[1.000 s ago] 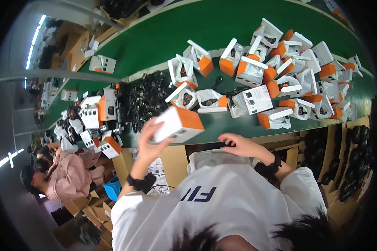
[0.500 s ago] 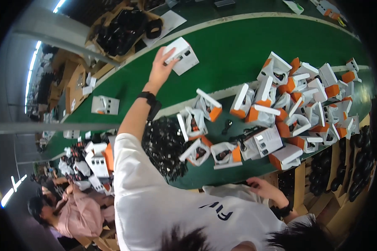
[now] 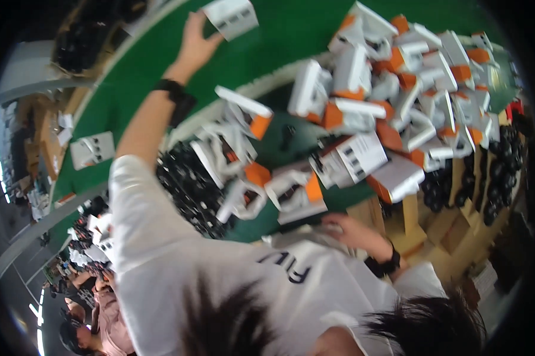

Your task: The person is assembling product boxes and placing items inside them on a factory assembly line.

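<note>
My left hand (image 3: 197,44) reaches far out over the green belt, thumb and fingers apart at the left edge of a closed white box (image 3: 235,19) with dark pictures on its side. The box stands on the belt, at the hand's fingertips. My right hand (image 3: 346,230) hovers low at the near table edge, fingers loosely curled with nothing visible in them; motion blurs it somewhat. Beyond it stands an open white-and-orange box (image 3: 297,193) with a bagged dark item inside. Another white box (image 3: 359,157) with printed pictures lies to its right.
Many open white-and-orange boxes (image 3: 422,133) crowd the right side. A heap of black packaged parts (image 3: 190,190) lies left of centre. A white box (image 3: 92,149) sits on the belt at left. Cardboard cartons (image 3: 439,225) stand at lower right; a person in pink (image 3: 110,320) is at lower left.
The view has shifted, moving the scene up and left. My left hand has let go of the white box, its fingers now apart beside it. My right hand stays by the table edge.
</note>
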The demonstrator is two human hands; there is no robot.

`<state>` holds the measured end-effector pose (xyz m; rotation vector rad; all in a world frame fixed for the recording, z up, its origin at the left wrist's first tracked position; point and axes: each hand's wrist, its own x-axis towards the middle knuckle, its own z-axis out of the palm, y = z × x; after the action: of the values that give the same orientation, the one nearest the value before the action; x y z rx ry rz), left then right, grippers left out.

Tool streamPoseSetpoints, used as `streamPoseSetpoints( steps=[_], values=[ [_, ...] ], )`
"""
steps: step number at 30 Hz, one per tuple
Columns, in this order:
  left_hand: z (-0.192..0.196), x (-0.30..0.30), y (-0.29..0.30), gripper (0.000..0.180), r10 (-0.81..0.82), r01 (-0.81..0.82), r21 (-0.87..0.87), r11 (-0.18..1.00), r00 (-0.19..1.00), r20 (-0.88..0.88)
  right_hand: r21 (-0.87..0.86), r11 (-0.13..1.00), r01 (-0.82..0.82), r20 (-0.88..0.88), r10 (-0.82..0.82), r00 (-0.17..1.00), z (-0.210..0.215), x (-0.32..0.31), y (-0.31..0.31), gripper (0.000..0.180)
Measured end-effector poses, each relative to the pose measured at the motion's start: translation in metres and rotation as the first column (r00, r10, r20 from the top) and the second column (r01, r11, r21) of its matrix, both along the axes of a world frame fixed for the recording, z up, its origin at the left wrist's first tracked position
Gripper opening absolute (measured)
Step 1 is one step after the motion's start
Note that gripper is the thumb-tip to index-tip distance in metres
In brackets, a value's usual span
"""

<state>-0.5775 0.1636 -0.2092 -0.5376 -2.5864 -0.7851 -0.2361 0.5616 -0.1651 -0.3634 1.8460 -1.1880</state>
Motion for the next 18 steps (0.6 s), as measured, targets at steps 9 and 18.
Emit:
streamPoseSetpoints(
  steps=[9, 18],
  values=[
    [0.144, 0.232, 0.109, 0.012, -0.17, 0.159, 0.063, 0.985, 0.872, 0.458, -0.079, 0.959, 0.273, -0.196, -0.284, 0.939, 0.037, -0.073, -0.026, 0.02],
    [0.135, 0.333, 0.147, 0.022, 0.258, -0.241, -0.112, 0.964, 0.951, 0.171, 0.385, 0.906, 0.178, -0.675, 0.145, 0.724, -0.072, -0.106, -0.074, 0.025]
  ],
)
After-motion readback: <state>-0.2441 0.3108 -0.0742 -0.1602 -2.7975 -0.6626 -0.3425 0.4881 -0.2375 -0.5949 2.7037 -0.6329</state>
